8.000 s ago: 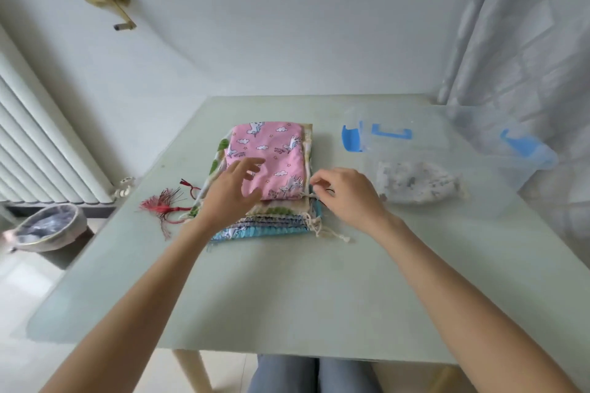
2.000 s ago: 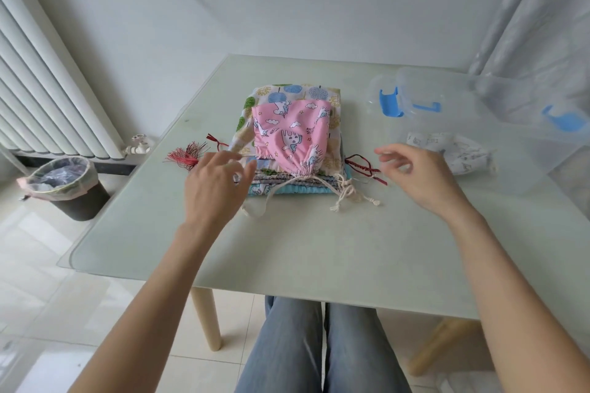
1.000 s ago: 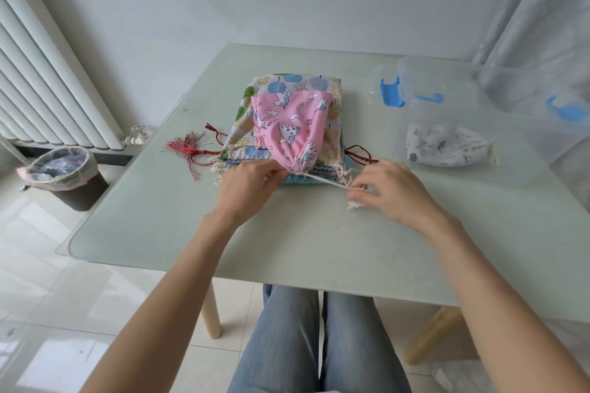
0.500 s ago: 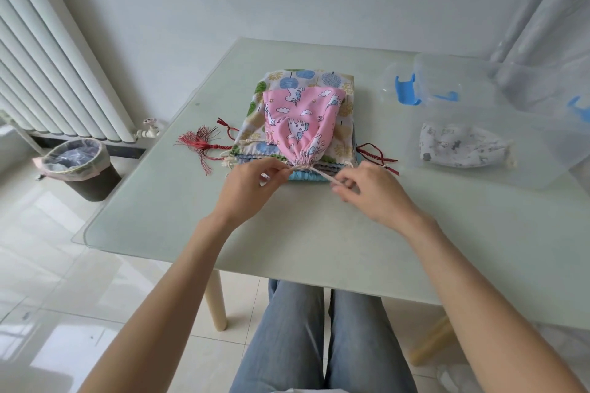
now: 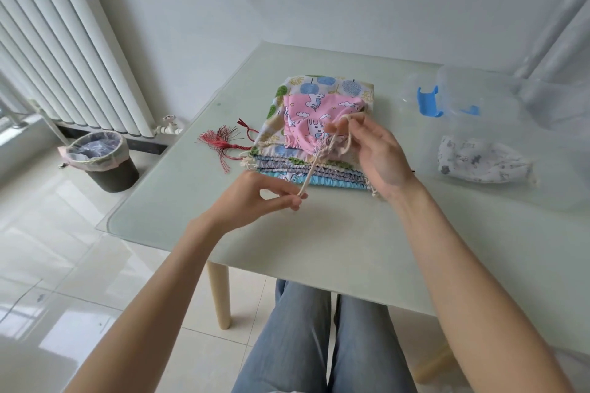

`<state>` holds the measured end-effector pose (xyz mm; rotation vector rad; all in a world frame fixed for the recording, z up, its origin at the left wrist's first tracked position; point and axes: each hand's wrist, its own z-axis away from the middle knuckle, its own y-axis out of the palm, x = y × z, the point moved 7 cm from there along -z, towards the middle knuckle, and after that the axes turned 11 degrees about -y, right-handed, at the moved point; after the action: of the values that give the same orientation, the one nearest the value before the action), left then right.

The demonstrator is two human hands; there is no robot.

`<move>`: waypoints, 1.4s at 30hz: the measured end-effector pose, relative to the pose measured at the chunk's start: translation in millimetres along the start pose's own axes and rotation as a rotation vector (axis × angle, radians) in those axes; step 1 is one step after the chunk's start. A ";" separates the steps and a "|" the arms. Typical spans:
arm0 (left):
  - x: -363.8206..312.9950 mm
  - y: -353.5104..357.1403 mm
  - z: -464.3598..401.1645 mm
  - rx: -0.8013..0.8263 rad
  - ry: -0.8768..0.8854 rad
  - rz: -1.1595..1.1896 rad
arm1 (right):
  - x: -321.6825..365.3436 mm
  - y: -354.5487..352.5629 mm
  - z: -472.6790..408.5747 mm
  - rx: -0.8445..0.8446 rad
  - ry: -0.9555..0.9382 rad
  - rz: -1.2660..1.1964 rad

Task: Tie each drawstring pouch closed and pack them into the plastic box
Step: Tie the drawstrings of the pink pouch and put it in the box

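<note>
Left hand (image 5: 255, 201): above the table's near edge, thumb and fingers pinching the end of one cord (image 5: 311, 171), pulled taut toward the body.
Right hand (image 5: 376, 153): raised over the pile, fingertips pinching the other cord in a loop, remaining fingers loosely spread.
Pink pouch (image 5: 314, 120): on top of the pile of pouches (image 5: 306, 169) mid-table, mouth gathered, facing the near edge.
Plastic box (image 5: 498, 150): clear, blue clips, at the table's right edge; holds a white pouch (image 5: 479, 163).
Table (image 5: 319, 246): pale glass top.
Red tassel (image 5: 220, 143): left of the pile.
Bin (image 5: 102, 159): on the floor, left.
Writing: none readable.
</note>
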<state>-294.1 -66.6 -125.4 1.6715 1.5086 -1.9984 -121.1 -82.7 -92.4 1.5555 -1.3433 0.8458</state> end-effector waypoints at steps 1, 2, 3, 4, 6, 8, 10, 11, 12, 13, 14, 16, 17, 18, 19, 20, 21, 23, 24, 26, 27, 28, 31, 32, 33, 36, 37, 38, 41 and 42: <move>-2.8 -4.8 2.4 -0.006 0.015 0.028 | -2.0 0.3 -2.6 -0.006 0.006 0.050; -5.4 -10.3 2.8 -0.027 0.041 0.063 | -3.3 -0.1 -3.9 -0.007 0.009 0.117; -8.2 -16.3 1.9 -0.053 0.068 0.097 | -3.8 -0.1 -5.1 -0.001 0.006 0.178; -10.8 -21.7 -0.5 -0.079 0.088 0.124 | -4.2 0.0 -6.1 0.012 0.000 0.224; -17.1 -28.8 -8.1 -0.100 0.096 0.182 | -2.4 0.3 -7.5 0.028 -0.012 0.288; -24.0 -31.0 -17.5 -0.083 0.093 0.234 | 1.4 0.4 -7.3 0.026 -0.016 0.355; -30.7 -32.1 -26.4 -0.061 0.084 0.257 | 2.7 1.5 -6.4 0.038 -0.011 0.436; -34.7 -32.5 -31.3 -0.057 0.093 0.234 | 2.0 0.7 -6.4 0.049 -0.006 0.475; -38.4 -32.6 -36.3 -0.059 0.106 0.188 | -0.4 0.0 -6.6 0.060 0.005 0.504; -41.2 -32.3 -40.6 -0.060 0.120 0.134 | -3.6 0.3 -6.8 0.072 0.020 0.520; -44.3 -30.8 -45.5 -0.054 0.133 0.071 | -6.1 0.2 -7.0 0.087 0.035 0.536; -49.5 -25.4 -54.2 -0.022 0.139 -0.049 | -8.8 3.0 -6.9 0.129 0.059 0.529; -51.1 -22.9 -57.9 -0.008 0.131 -0.099 | -9.8 4.3 -6.1 0.144 0.073 0.498; -52.2 -21.3 -61.2 -0.001 0.120 -0.142 | -9.2 6.5 -4.6 0.154 0.089 0.456; -53.6 -20.0 -64.0 -0.001 0.115 -0.176 | -9.7 7.2 -3.6 0.153 0.100 0.417; -55.0 -19.3 -65.9 -0.008 0.117 -0.204 | -9.5 7.8 -2.9 0.140 0.099 0.384; -57.1 -18.6 -67.2 -0.019 0.124 -0.238 | -9.1 6.6 -3.0 0.108 0.080 0.377; -62.2 -14.9 -66.8 -0.051 0.153 -0.360 | -5.8 2.4 -4.1 0.002 0.022 0.406; -65.1 -14.8 -65.6 -0.096 0.177 -0.423 | -3.4 0.4 -4.5 -0.044 -0.007 0.428; -68.9 -24.9 -59.9 -0.258 0.230 -0.407 | -1.7 -4.5 -4.9 -0.094 -0.040 0.462; -68.6 -33.2 -56.8 -0.336 0.245 -0.328 | -2.1 -6.7 -4.9 -0.104 -0.034 0.468; -66.2 -40.6 -55.7 -0.389 0.253 -0.244 | -1.9 -8.0 -4.1 -0.106 -0.016 0.462; -64.1 -43.3 -59.8 -0.394 0.267 -0.218 | -7.4 -12.1 -3.6 -0.071 0.025 0.439; -65.0 -39.9 -62.6 -0.367 0.274 -0.251 | -9.2 -12.1 -4.2 -0.058 0.031 0.424; -66.0 -36.0 -65.6 -0.336 0.282 -0.277 | -11.1 -12.7 -5.1 -0.047 0.033 0.415; -66.5 -26.4 -73.1 -0.265 0.295 -0.344 | -9.3 -13.3 -5.5 -0.051 0.040 0.442; -66.6 -25.7 -74.5 -0.268 0.305 -0.380 | -8.0 -13.1 -5.7 -0.043 0.036 0.481; -67.4 -25.0 -75.3 -0.275 0.322 -0.428 | -6.6 -11.9 -5.8 -0.030 0.033 0.523; -70.7 -18.7 -76.3 -0.263 0.374 -0.613 | -12.0 -10.5 -5.8 0.036 0.052 0.602; -71.8 -16.5 -76.5 -0.251 0.387 -0.650 | -15.1 -10.1 -5.2 0.058 0.069 0.603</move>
<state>-226.5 -35.8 -49.5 1.6655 2.5898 -1.6537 -113.7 -72.0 -106.1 1.1510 -1.7804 1.2963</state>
